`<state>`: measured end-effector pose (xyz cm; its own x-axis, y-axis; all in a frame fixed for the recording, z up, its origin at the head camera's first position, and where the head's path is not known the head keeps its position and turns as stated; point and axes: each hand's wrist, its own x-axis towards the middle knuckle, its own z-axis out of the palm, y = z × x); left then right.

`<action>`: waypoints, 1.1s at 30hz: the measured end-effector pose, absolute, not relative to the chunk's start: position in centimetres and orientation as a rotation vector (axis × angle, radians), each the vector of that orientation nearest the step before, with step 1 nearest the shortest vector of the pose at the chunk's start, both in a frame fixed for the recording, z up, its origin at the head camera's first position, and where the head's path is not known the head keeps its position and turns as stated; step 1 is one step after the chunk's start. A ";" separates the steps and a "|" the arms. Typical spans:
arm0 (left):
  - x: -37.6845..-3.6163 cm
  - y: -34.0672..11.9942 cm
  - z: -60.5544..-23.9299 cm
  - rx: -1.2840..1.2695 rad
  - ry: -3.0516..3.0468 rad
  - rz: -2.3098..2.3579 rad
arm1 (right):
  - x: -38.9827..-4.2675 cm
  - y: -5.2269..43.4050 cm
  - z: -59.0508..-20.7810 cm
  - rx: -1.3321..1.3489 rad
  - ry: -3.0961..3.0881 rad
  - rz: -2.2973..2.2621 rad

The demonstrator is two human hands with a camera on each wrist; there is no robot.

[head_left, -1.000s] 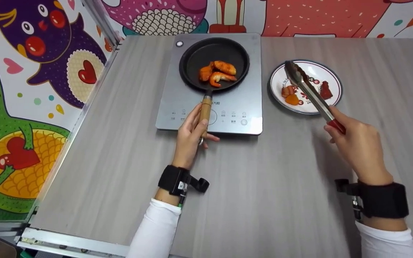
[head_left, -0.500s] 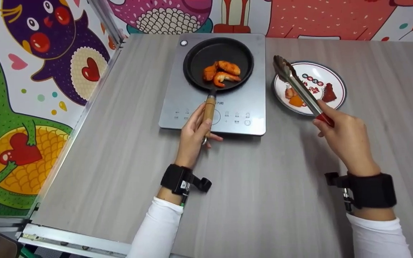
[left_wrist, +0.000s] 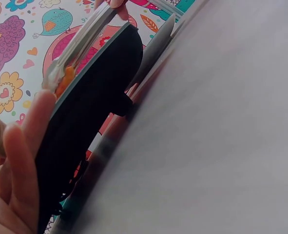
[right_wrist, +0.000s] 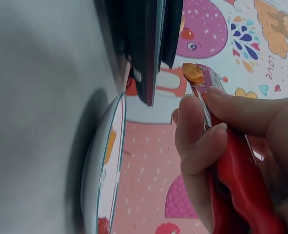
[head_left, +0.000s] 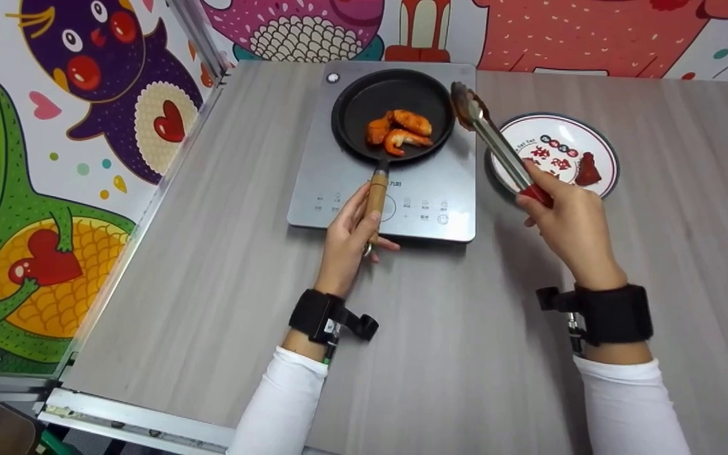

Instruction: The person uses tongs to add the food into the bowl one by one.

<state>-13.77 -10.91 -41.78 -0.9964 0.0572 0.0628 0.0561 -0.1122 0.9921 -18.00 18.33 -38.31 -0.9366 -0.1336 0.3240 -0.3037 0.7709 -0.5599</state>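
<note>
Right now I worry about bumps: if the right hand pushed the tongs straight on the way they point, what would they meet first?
Probably the frying pan: the tongs in the right hand already have their tips at its right rim, though height is unclear.

Closed metal tongs [head_left: 489, 136], tips above black pan [head_left: 393, 114]

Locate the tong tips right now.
In the head view the tongs, gripped by the right hand, reach up and left; their tips sit at the right rim of the pan, left of the plate.
</note>
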 end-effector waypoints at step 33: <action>-13.8 -10.9 -41.7 0.173 2.065 2.360 | -20.5 14.5 -39.6 0.346 -2.691 0.961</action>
<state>-13.81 -10.88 -41.75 -0.9939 0.0730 0.0823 0.0718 -0.1355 0.9882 -20.50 14.47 -39.62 -0.9372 -0.1341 0.3221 -0.3077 0.7527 -0.5820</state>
